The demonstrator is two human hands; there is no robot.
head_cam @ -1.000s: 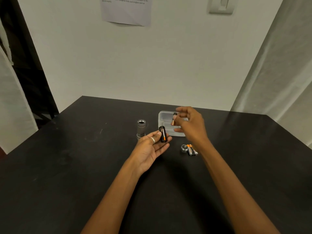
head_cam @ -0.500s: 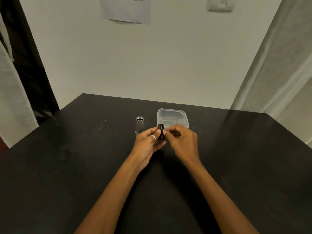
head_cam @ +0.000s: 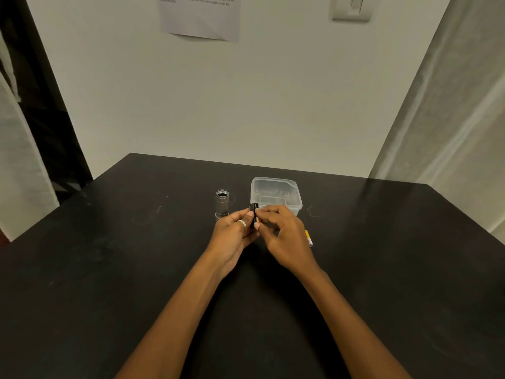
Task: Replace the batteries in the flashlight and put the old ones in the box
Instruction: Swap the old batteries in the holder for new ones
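My left hand (head_cam: 234, 233), a ring on one finger, holds a small black battery holder (head_cam: 253, 209) upright at the table's middle. My right hand (head_cam: 281, 233) meets it from the right, its fingertips pinching a black-and-copper battery (head_cam: 257, 218) seated in that holder. The grey flashlight body (head_cam: 222, 203) stands upright on the table, open end up, just left of both hands. A clear plastic box (head_cam: 276, 195) sits right behind the hands, with what looks like batteries along its far side. A yellow-and-white battery (head_cam: 308, 238) lies on the table by my right wrist, partly hidden.
The black table (head_cam: 136, 269) ends at a pale wall behind the box. A paper sheet (head_cam: 200, 16) and a wall switch (head_cam: 351, 8) hang above. Pale curtains flank both sides.
One second ago my right hand held a battery over the box. It has come back to the holder in my left hand and now pinches a battery there.
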